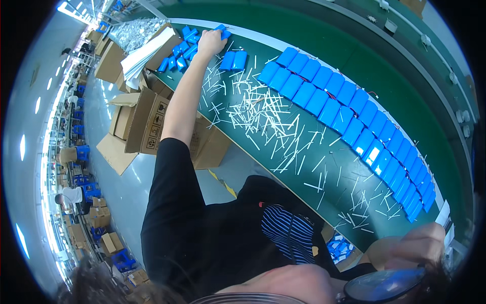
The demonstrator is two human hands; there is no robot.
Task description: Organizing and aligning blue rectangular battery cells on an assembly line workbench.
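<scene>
My left arm stretches out to the far left of the green table, where my left hand is closed on a blue shrink-wrapped battery pack. Beside it lies a loose heap of similar packs, and two more packs rest side by side just to its right. Two long curved rows of blue packs, some with thin wires showing, run along the far side toward the right. At the lower right is my right hand, bent and partly blurred, close to the row's near end; its fingers do not show clearly.
Many short white strips are scattered over the green table. Open cardboard boxes stand left of the table, with white sheets and clear plastic nearby. A box of blue-and-white pieces sits below the near edge.
</scene>
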